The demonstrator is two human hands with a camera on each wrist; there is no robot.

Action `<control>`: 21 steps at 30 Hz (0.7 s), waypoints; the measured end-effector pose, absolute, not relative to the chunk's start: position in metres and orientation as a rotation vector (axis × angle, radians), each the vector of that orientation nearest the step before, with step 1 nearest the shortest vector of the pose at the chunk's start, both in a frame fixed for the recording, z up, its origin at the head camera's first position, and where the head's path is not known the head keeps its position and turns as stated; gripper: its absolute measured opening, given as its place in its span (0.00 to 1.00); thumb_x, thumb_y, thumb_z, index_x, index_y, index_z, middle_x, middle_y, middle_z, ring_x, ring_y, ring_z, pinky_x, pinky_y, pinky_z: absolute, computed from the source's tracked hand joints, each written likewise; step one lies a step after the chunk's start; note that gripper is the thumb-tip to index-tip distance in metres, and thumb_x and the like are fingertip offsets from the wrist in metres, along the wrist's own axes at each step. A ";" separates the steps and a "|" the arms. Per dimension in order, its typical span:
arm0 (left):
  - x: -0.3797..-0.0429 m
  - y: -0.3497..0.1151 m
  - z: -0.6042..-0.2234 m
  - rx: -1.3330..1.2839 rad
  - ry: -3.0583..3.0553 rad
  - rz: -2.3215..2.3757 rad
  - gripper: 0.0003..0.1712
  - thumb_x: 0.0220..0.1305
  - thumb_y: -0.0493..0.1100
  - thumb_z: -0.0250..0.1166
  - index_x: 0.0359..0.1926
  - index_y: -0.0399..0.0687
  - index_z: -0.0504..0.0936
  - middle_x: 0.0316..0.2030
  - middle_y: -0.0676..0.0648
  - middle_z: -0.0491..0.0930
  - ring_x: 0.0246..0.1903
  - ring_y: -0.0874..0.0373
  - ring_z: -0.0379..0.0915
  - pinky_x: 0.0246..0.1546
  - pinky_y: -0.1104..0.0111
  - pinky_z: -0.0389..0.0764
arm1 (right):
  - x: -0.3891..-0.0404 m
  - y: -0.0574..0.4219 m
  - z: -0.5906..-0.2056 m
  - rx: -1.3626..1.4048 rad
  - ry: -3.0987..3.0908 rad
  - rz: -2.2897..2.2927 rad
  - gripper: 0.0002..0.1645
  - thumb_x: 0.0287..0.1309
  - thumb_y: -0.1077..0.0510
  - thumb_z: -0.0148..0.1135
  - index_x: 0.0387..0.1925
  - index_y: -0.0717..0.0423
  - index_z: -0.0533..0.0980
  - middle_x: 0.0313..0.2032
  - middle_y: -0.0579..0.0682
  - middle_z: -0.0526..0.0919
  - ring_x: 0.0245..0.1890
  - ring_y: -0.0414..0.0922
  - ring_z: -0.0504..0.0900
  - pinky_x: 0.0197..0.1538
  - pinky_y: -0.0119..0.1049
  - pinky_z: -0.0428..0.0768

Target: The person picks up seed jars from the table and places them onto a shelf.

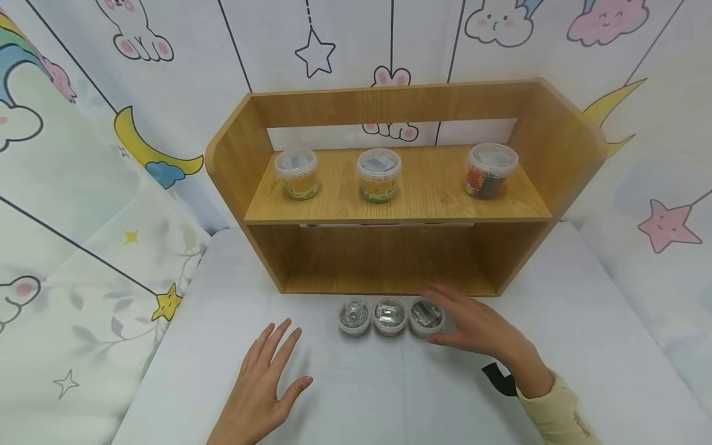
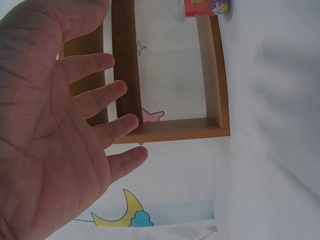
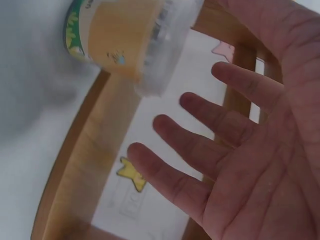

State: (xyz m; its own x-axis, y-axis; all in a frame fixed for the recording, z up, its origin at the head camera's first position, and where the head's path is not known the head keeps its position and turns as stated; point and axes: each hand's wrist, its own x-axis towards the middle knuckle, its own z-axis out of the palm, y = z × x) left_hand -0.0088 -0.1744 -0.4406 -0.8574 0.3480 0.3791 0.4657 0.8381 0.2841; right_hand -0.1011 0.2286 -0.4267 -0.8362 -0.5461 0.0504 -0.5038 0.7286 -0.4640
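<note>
Three small clear plastic tubs with lids stand in a row on the white table before the wooden shelf: a left tub (image 1: pixel 353 317), a middle tub (image 1: pixel 389 316) and a right tub (image 1: pixel 426 317). My right hand (image 1: pixel 481 324) is beside the right tub, fingers spread and reaching over its side. In the right wrist view, a tub with a yellow and green label (image 3: pixel 120 37) is close to the extended fingers, which are not curled round it. Farther left, my left hand (image 1: pixel 261 383) hovers with straight, spread fingers and holds nothing. A red-labelled tub (image 2: pixel 205 7) shows in the left wrist view.
The two-level wooden shelf (image 1: pixel 397 213) stands at the back of the table (image 1: pixel 356 402). On its upper board are two yellow-labelled tubs (image 1: pixel 297 174) (image 1: pixel 379 175) and a dark red tub (image 1: pixel 489 170). A cartoon-printed cloth (image 1: pixel 83 185) surrounds the table. A black strap (image 1: pixel 499 379) hangs at my right wrist.
</note>
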 end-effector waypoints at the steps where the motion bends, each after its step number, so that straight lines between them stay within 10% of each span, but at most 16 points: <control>1: -0.009 -0.174 -0.441 -0.613 -2.707 -0.529 0.45 0.60 0.60 0.69 0.73 0.52 0.64 0.72 0.45 0.60 0.69 0.38 0.54 0.62 0.43 0.60 | -0.102 0.227 -0.428 -0.855 2.823 -0.718 0.48 0.49 0.42 0.77 0.69 0.49 0.68 0.68 0.54 0.68 0.67 0.54 0.66 0.61 0.56 0.72; 21: -0.006 -0.175 -0.444 -0.571 -2.738 -0.529 0.44 0.61 0.61 0.67 0.73 0.53 0.64 0.73 0.46 0.59 0.70 0.40 0.53 0.65 0.47 0.55 | -0.118 0.219 -0.422 -0.994 2.797 -0.672 0.41 0.51 0.52 0.76 0.66 0.53 0.70 0.59 0.49 0.78 0.58 0.49 0.77 0.58 0.50 0.76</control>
